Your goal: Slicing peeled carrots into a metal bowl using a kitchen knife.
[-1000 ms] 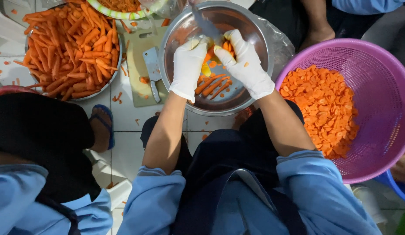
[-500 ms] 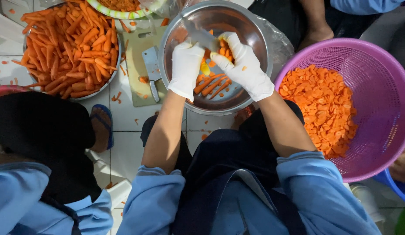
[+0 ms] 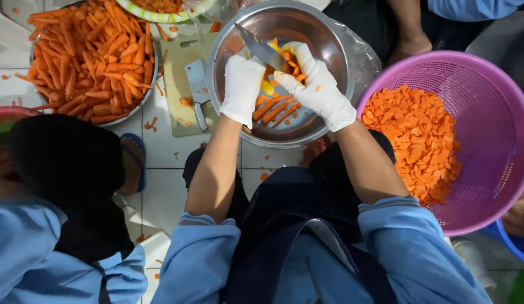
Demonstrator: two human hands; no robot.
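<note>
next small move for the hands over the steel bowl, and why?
Probably draw the knife on through the carrot. The left hand grips the handle with the blade angled across the carrot, which the right hand holds above the steel bowl. Cut strips already lie in the bowl under the hands, so another piece would likely drop there.

White tiled floor (image 3: 160, 152), scattered with small orange scraps. Directly on it: 1 round steel bowl (image 3: 324, 121); 1 purple plastic perforated basket (image 3: 493, 129) at right; 1 metal tray heaped with whole peeled carrots (image 3: 84, 53) at upper left; 1 pale rectangular cutting board (image 3: 180, 84) between them, carrying what looks like a small cleaver (image 3: 197, 84).
</note>
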